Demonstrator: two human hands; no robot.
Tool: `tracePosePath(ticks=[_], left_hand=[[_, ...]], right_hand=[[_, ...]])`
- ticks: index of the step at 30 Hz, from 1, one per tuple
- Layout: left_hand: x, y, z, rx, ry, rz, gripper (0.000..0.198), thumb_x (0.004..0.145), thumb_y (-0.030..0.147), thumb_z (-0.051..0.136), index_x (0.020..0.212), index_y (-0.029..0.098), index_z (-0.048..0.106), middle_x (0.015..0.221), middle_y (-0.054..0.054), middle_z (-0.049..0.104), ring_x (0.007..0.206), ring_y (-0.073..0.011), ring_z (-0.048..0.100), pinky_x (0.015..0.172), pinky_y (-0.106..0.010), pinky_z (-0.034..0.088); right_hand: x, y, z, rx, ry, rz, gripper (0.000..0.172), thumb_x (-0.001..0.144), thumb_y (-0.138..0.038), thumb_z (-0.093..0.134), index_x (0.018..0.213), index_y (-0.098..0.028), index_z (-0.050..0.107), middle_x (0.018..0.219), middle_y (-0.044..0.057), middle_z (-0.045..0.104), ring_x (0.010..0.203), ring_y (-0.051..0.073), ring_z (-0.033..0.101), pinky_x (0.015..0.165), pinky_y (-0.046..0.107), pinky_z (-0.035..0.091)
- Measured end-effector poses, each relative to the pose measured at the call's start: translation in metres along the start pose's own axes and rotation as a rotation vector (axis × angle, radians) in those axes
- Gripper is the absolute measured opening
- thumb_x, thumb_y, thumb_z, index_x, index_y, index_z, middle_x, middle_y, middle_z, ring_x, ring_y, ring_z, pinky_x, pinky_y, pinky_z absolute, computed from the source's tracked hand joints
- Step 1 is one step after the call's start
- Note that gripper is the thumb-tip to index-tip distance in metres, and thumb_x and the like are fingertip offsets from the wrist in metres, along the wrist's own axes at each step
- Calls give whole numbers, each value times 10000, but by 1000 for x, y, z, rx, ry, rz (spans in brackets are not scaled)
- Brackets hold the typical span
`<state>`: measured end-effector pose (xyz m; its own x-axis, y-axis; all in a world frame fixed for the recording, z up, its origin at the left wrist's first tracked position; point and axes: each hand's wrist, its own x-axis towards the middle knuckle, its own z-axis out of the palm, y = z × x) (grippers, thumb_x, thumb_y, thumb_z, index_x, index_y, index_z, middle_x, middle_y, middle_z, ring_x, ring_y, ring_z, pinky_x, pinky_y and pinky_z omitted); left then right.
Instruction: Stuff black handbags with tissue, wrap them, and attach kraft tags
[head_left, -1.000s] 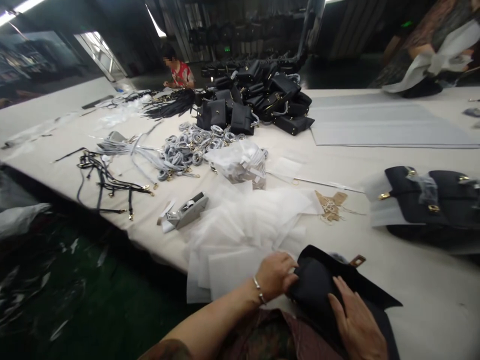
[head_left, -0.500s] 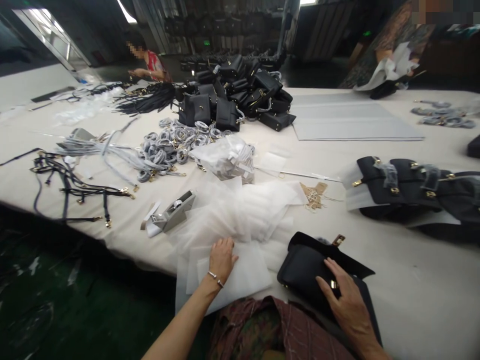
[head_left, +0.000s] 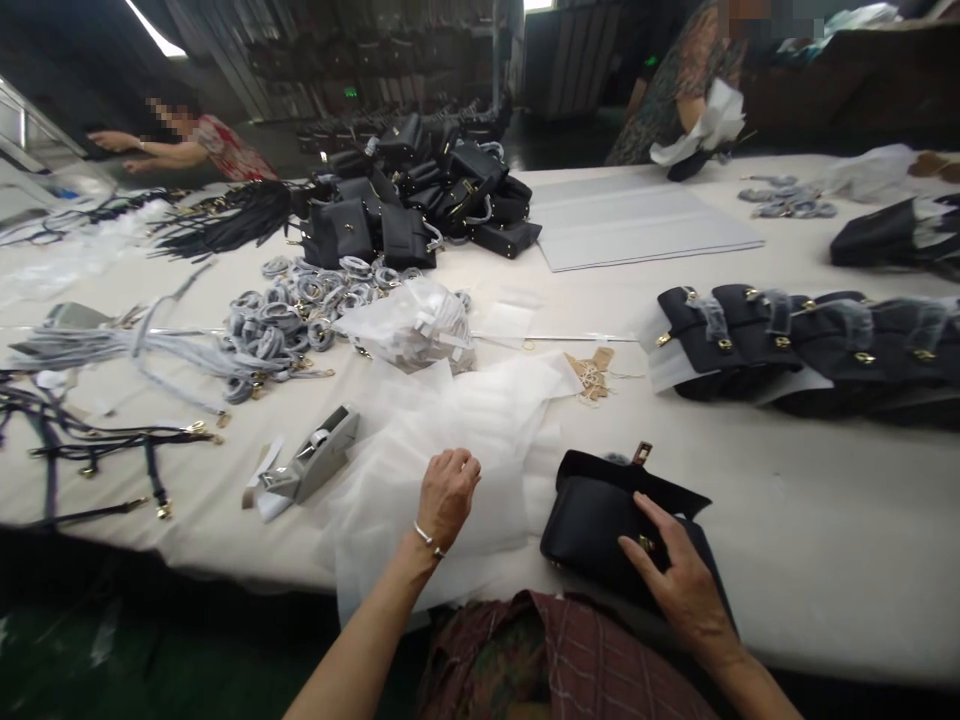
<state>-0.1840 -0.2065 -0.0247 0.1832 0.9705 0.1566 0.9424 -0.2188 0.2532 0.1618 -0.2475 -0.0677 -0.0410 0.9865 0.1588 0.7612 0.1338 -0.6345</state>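
Note:
A small black handbag [head_left: 600, 510] lies at the table's near edge with its flap open and a gold clasp showing. My right hand [head_left: 671, 575] rests on the bag's front, fingers spread over the gold lock. My left hand [head_left: 446, 492] sits on a loose pile of thin white tissue sheets [head_left: 457, 430] to the bag's left. Its fingers are curled and pinching the top sheet. A thin bracelet circles that wrist.
A grey tape dispenser [head_left: 319, 462] sits left of the sheets. Coiled grey straps [head_left: 292, 310], black straps [head_left: 90, 450], a bag of white tags [head_left: 416, 325], a heap of black bags [head_left: 412, 200] and a row of wrapped bags [head_left: 810, 345] crowd the table. Other people work at the far side.
My left hand left the bag, moved left onto the tissue sheets, and now curls its fingers on the top sheet. My right hand slid up onto the bag's lock. The view panned right.

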Motion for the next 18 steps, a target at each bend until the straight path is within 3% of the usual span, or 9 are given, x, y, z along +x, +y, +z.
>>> tracePosePath(ticks=[5, 7, 10, 13, 16, 18], left_hand=[[28, 12, 16, -131, 105, 109, 153, 968, 190, 455, 828, 195, 515, 732, -10, 580, 723, -183, 525, 745, -327, 411], [42, 23, 10, -189, 146, 175, 169, 983, 212, 423, 840, 196, 511, 716, -7, 572, 695, -174, 521, 730, -312, 415], [63, 46, -14, -310, 166, 249, 162, 992, 256, 413, 874, 202, 510, 743, -11, 592, 689, -168, 539, 699, -293, 420], [84, 75, -44, -557, 35, 274, 93, 983, 290, 453, 941, 217, 494, 793, 9, 631, 693, -143, 584, 669, -251, 431], [102, 113, -59, -668, -199, 357, 72, 965, 304, 499, 988, 236, 491, 816, 33, 655, 719, -134, 626, 659, -230, 434], [111, 137, -54, -625, -319, 431, 108, 955, 315, 519, 1034, 244, 497, 856, 30, 673, 771, -150, 650, 670, -239, 436]], right_hand=[[0, 1, -1, 85, -21, 138, 604, 846, -558, 574, 1362, -263, 465, 1388, 89, 521, 1278, 305, 492, 1127, 544, 348], [2, 0, -4, 175, -49, 252, 641, 822, -566, 604, 1373, -275, 450, 1407, 93, 504, 1282, 314, 491, 1119, 561, 350], [11, -7, -17, 423, -52, 352, 740, 795, -568, 647, 1418, -283, 366, 1460, 122, 449, 1332, 312, 443, 1105, 546, 373], [27, -28, -46, 647, -14, 340, 889, 738, -626, 687, 1455, -272, 297, 1496, 160, 397, 1377, 315, 379, 1064, 476, 437], [42, -54, -79, 754, -108, 421, 1028, 626, -641, 773, 1460, -247, 318, 1393, 180, 521, 1209, 339, 561, 914, 414, 549], [47, -63, -94, 720, -218, 578, 931, 585, -580, 824, 1358, -188, 485, 1166, 163, 677, 973, 321, 678, 784, 384, 589]])
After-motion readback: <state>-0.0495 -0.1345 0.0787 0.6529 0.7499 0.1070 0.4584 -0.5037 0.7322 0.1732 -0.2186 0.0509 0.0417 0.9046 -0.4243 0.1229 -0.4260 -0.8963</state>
